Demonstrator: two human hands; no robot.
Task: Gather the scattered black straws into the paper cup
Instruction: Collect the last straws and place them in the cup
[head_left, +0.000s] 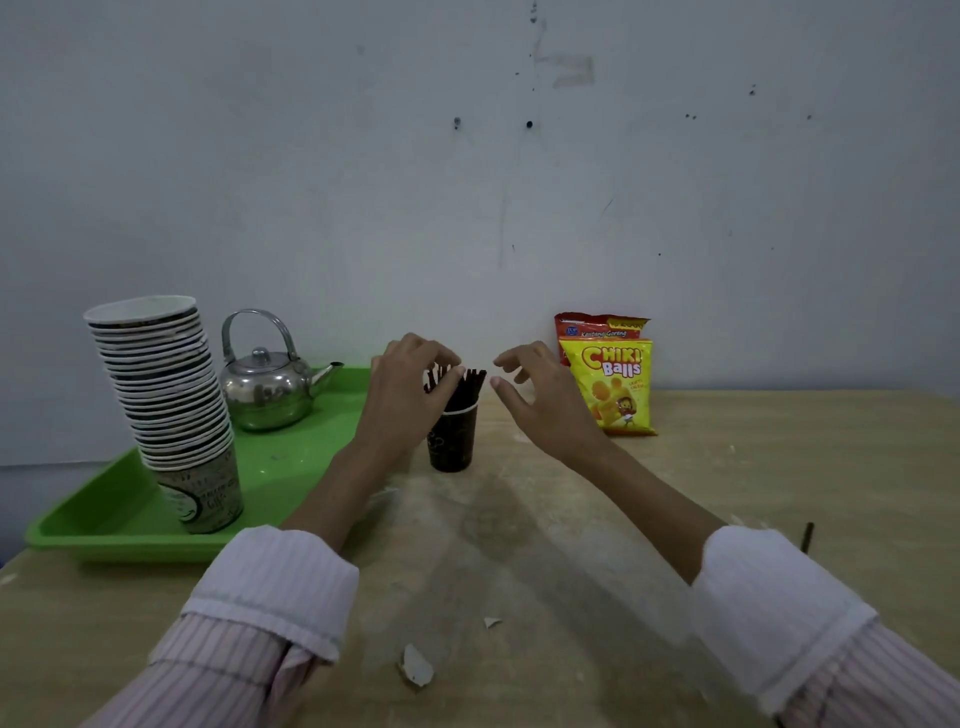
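Note:
A dark paper cup (453, 441) stands upright on the wooden table (727, 467), with a bunch of black straws (467, 387) sticking out of its top. My left hand (410, 387) is at the straws' upper ends, fingers curled around some of them. My right hand (535, 387) hovers just right of the cup, fingers spread and holding nothing. One more black straw (807, 538) lies on the table at the right, beside my right sleeve.
A green tray (119, 525) at the left carries a tall leaning stack of paper cups (166, 395) and a metal kettle (267, 387). Two snack bags (613, 382) stand against the wall right of the cup. Paper scraps (415, 667) lie near the front edge.

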